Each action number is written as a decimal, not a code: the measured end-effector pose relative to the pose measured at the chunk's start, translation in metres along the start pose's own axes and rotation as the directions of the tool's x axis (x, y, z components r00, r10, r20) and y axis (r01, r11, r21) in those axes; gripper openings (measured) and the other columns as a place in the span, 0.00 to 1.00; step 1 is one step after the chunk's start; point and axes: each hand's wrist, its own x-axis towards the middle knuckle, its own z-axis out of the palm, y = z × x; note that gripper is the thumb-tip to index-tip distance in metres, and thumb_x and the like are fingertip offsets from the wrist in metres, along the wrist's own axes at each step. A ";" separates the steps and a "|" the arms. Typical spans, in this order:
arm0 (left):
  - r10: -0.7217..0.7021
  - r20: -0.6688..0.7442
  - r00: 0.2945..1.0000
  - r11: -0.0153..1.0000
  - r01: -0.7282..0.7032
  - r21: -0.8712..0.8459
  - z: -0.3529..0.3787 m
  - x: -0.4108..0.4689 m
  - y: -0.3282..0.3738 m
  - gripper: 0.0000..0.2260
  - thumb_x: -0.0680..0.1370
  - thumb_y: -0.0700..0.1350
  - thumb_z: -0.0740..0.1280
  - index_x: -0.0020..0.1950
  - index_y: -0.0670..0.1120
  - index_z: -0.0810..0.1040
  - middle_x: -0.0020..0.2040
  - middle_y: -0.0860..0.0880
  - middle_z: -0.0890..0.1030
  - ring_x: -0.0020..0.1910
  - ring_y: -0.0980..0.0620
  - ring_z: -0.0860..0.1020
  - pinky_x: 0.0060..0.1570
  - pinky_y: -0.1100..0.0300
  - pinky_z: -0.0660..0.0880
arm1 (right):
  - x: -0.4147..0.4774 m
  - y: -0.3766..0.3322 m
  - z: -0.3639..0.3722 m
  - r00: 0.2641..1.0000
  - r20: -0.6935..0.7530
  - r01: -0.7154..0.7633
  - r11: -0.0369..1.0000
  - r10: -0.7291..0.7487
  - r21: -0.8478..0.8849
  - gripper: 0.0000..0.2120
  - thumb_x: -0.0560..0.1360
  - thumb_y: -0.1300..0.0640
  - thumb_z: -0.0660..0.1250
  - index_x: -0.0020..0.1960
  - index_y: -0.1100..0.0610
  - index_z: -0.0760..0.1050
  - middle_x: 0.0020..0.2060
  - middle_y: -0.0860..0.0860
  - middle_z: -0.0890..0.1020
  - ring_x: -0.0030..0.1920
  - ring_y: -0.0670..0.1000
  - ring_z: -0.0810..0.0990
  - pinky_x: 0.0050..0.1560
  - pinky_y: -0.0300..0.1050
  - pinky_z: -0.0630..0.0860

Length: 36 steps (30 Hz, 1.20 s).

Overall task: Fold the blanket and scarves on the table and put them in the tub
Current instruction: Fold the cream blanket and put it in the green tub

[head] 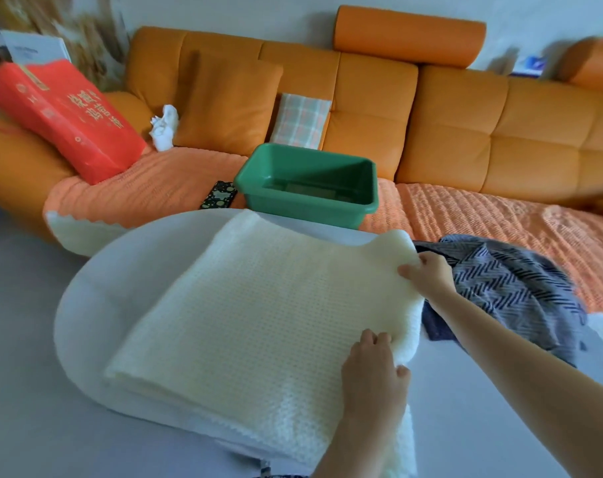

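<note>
Head view: a cream knitted blanket lies folded into a thick rectangle on the white oval counter. The left hand grips the blanket's near right edge, fingers curled over the fold. The right hand pinches the blanket's far right corner, which is raised a little off the layers below. Just right of the blanket, under the right forearm, a grey and navy herringbone scarf lies crumpled over a dark blue cloth. Beyond the blanket's far edge stands the green tub, against the orange sofa. Far left of the blanket, a red bag leans on the sofa.
</note>
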 end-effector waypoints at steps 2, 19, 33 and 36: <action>0.013 -0.037 0.999 0.998 -0.015 -0.053 0.011 -0.005 0.012 0.14 0.70 0.43 0.66 0.56 0.45 0.77 0.49 0.47 0.76 0.47 0.45 0.78 0.43 0.55 0.74 | 0.001 0.012 -0.012 1.000 -0.018 0.004 1.000 -0.004 -0.021 0.07 0.69 0.60 0.69 0.44 0.62 0.75 0.37 0.55 0.77 0.38 0.56 0.76 0.36 0.45 0.69; -0.271 -0.455 0.848 0.936 0.343 0.082 -0.122 -0.009 -0.156 0.17 0.73 0.39 0.69 0.62 0.42 0.76 0.61 0.41 0.75 0.61 0.38 0.71 0.60 0.45 0.66 | -0.073 -0.043 0.066 0.861 0.259 0.479 0.868 -0.437 -0.129 0.15 0.76 0.55 0.66 0.62 0.57 0.75 0.60 0.53 0.77 0.60 0.52 0.74 0.61 0.44 0.70; -0.507 -0.342 0.791 0.836 0.355 -0.419 -0.179 -0.036 -0.208 0.05 0.77 0.44 0.66 0.50 0.45 0.77 0.44 0.49 0.77 0.45 0.50 0.74 0.39 0.60 0.65 | -0.189 -0.082 0.148 0.455 0.599 0.859 0.502 -0.659 -0.101 0.36 0.66 0.29 0.63 0.68 0.48 0.67 0.64 0.45 0.68 0.63 0.47 0.64 0.67 0.44 0.60; -0.494 -0.306 0.814 0.825 0.327 -0.461 -0.183 -0.036 -0.211 0.06 0.74 0.47 0.69 0.48 0.47 0.76 0.39 0.55 0.77 0.41 0.55 0.74 0.37 0.67 0.67 | -0.213 -0.073 0.155 0.376 0.617 0.912 0.393 -0.692 -0.115 0.35 0.66 0.32 0.66 0.65 0.51 0.69 0.59 0.47 0.71 0.58 0.50 0.68 0.63 0.45 0.64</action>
